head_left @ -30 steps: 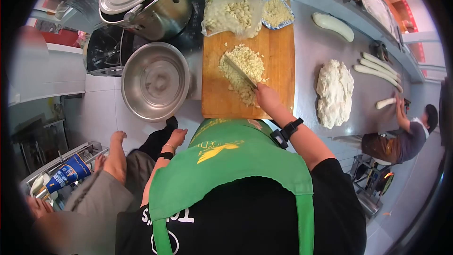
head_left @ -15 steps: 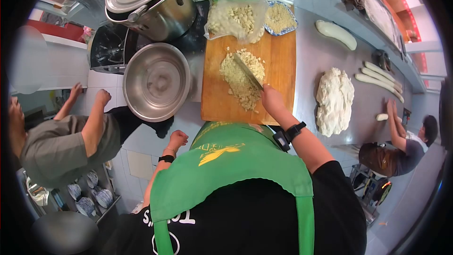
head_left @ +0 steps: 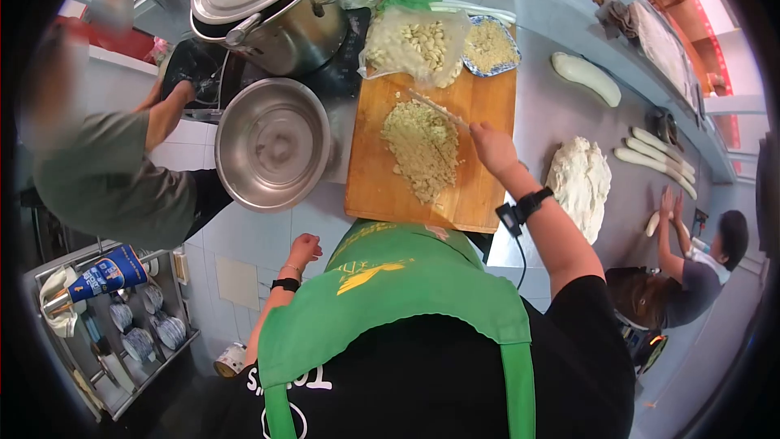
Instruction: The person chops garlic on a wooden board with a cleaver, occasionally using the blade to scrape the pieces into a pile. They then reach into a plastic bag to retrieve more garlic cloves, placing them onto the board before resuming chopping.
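My right hand (head_left: 492,149) grips the handle of a knife (head_left: 439,109); its blade lies across the top right of a heap of chopped garlic (head_left: 421,146). The heap is spread on a wooden cutting board (head_left: 374,187). Beside the edge of my apron, my left hand (head_left: 305,250) hangs with loosely curled fingers and nothing visible in them. Behind the heap on the board sits a plastic bag of peeled garlic cloves (head_left: 418,42). A blue-and-white dish of minced garlic (head_left: 491,45) stands to its right.
Left of the board are a steel basin (head_left: 272,144) and a lidded pot (head_left: 280,28). Dough (head_left: 580,187), a pale thick roll (head_left: 587,79) and dough strips (head_left: 656,156) lie on the right counter. One person (head_left: 691,268) rolls dough there; another (head_left: 114,171) stands at left.
My right hand has moved up and right with the knife, whose blade has turned flatter. The garlic heap is more gathered. The person at left has moved forward, toward the stove.
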The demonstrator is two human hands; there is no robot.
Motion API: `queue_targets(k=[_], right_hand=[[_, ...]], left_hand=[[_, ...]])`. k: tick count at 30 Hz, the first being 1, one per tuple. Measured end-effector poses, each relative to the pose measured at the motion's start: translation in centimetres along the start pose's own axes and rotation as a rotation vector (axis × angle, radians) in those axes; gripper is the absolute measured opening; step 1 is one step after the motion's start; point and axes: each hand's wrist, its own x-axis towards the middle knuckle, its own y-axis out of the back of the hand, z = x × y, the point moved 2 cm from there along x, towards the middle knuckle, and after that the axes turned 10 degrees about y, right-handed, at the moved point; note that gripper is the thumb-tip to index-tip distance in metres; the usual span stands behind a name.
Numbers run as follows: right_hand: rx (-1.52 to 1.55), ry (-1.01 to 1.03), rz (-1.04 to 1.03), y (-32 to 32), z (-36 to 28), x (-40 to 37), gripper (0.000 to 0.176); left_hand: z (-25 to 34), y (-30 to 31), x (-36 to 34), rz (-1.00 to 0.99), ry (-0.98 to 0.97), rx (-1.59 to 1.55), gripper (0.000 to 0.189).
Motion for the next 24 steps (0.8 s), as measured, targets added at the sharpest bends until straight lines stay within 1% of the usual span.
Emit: queue_targets(k=[1, 2, 4, 8, 10, 11, 13, 14, 16, 18, 20, 22, 24], right_hand=[[-0.068, 0.061, -0.047, -0.5, 0.7, 1.0, 0.014], [-0.062, 0.068, -0.049, -1.2, 1.1, 1.8, 0.014], [-0.114, 0.185, 0.002, -2.4, 1.6, 3.2, 0.017], [-0.040, 0.260, -0.057, -3.5, 0.9, 2.2, 0.016], [0.093, 0.209, -0.124, -2.6, 0.2, 0.5, 0.013], [0.086, 0.210, -0.125, -2.1, -0.5, -0.5, 0.013], [0.169, 0.100, -0.029, -0.9, -2.4, -2.0, 0.013], [0.168, 0.098, -0.035, -1.9, -2.6, -2.3, 0.013], [0.216, 0.017, -0.050, -4.2, -2.9, -3.4, 0.013], [0.226, 0.026, -0.016, -3.8, -2.8, -3.1, 0.014], [0.243, 0.024, 0.003, -3.4, -4.0, -3.7, 0.014], [0.332, -0.081, 0.043, -3.4, -5.5, -4.7, 0.016], [0.302, -0.100, 0.017, -4.4, -5.3, -4.7, 0.017]], left_hand=[[-0.4, 0.0, -0.2, 0.007, 0.005, -0.006, 0.023], [-0.6, -0.1, -0.5, -0.001, -0.007, -0.021, 0.023], [-0.8, -0.4, -0.7, -0.007, -0.022, -0.044, 0.023], [-2.5, -0.4, -1.2, 0.007, 0.012, -0.058, 0.022], [-3.2, -0.4, -0.9, -0.003, 0.015, -0.066, 0.022], [-3.7, -0.4, -0.5, 0.016, 0.038, -0.072, 0.022], [-4.7, -0.5, 0.4, 0.030, 0.068, -0.087, 0.021], [-5.1, -0.4, 0.9, 0.026, 0.057, -0.089, 0.021], [-5.3, -0.4, 1.0, 0.017, 0.046, -0.079, 0.021], [-4.0, -0.2, 1.0, 0.001, 0.059, 0.000, 0.020], [-2.8, -0.1, 0.7, 0.004, 0.055, -0.024, 0.020], [-1.2, -0.2, -0.1, -0.001, 0.047, -0.047, 0.020], [0.2, -0.4, -0.7, -0.061, 0.067, -0.107, 0.021]])
